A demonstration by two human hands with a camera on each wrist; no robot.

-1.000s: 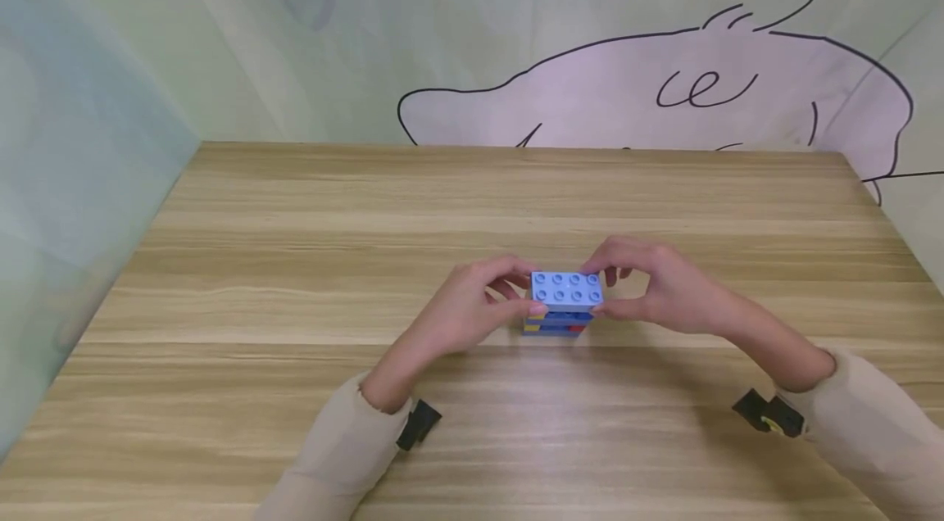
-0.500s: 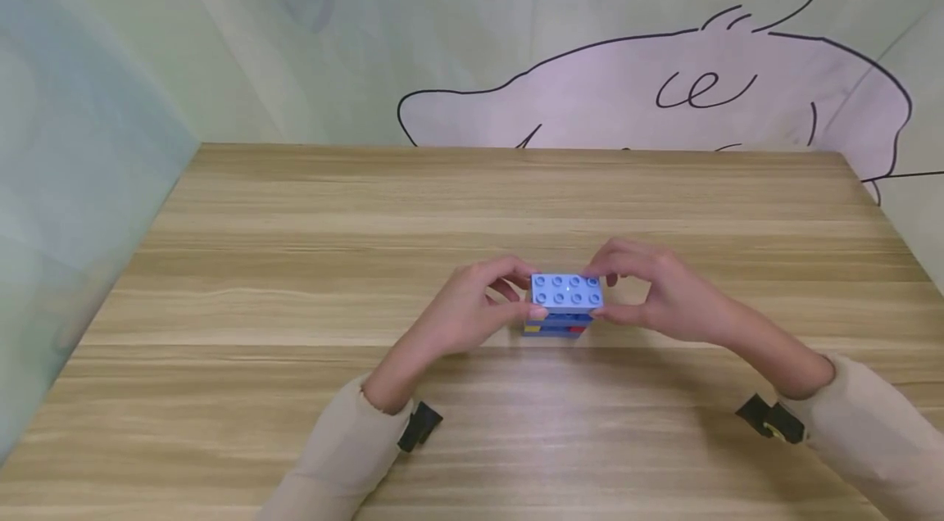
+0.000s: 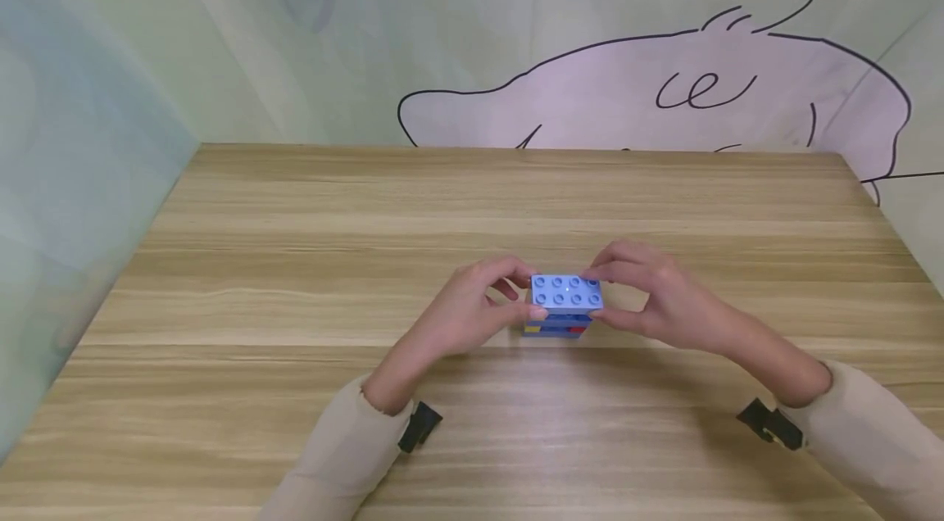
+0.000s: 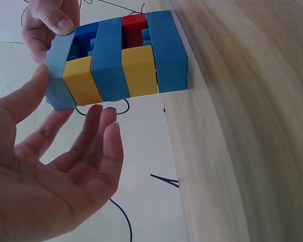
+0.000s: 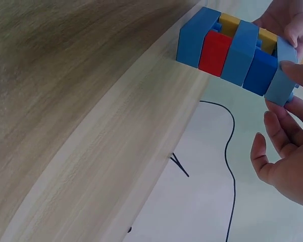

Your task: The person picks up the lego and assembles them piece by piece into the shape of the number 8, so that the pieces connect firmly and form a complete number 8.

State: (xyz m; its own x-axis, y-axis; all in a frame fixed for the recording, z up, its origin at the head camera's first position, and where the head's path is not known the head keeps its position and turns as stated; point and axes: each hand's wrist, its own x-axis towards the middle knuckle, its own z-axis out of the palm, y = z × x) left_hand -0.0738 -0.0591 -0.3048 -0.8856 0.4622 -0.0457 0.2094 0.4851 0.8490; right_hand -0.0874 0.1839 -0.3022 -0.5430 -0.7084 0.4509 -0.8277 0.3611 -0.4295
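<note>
A tower of toy building bricks stands on the wooden table, topped by a light blue brick [image 3: 566, 292] with round studs. At its left end my left hand [image 3: 468, 312] pinches this top brick between thumb and fingers. My right hand [image 3: 674, 300] grips the right end the same way. Below it, the left wrist view shows a yellow brick [image 4: 82, 80] beside a dark blue brick [image 5: 261, 72], then a long blue brick [image 4: 109, 60]. Under that are another yellow brick [image 4: 139, 71] and a red brick [image 5: 215, 53], over a blue bottom brick [image 4: 167, 53].
The wood-grain table [image 3: 332, 259] extends around the tower on all sides. Behind it hangs a pale backdrop [image 3: 472, 21] with a black line drawing. Dark wrist devices [image 3: 420, 427] sit at both sleeve cuffs.
The light blue brick's top has shifted very slightly toward the person. My right hand and wrist have come slightly lower in the head view; my left hand has hardly moved.
</note>
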